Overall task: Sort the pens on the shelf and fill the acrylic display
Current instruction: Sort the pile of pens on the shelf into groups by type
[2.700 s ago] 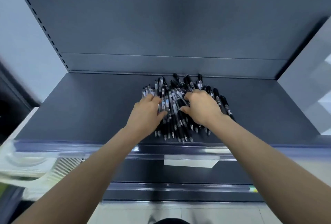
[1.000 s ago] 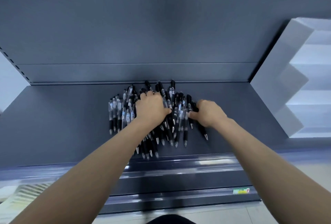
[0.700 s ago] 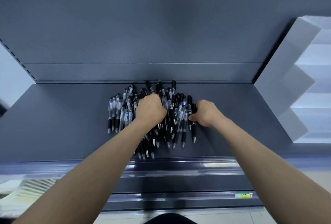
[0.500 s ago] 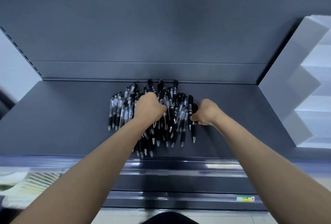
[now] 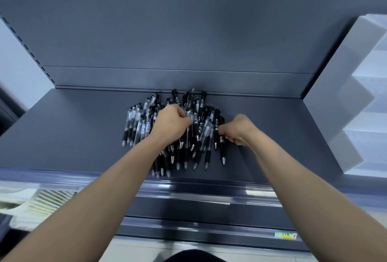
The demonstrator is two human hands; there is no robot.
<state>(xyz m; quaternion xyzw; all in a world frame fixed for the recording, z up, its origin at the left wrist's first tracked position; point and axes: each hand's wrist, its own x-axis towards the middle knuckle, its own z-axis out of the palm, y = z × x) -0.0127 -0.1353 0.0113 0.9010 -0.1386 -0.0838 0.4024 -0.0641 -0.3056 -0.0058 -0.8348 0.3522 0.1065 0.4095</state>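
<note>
Grey shelf [image 5: 73, 132] carries the heaped pens [image 5: 201, 135] near its back wall, left hand [image 5: 170, 124] curled round several mid-heap, right hand [image 5: 237, 128] pinching some at the heap's right edge; light, stiff, probably slippery, so best gathered by their rubber grips.

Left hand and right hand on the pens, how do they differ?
The left hand sits over the middle of the pile of pens, the right hand at its right edge. The left hand curls into many pens; the right hand grips what looks like one black pen. Both show knuckles up, fingers curled.
</note>
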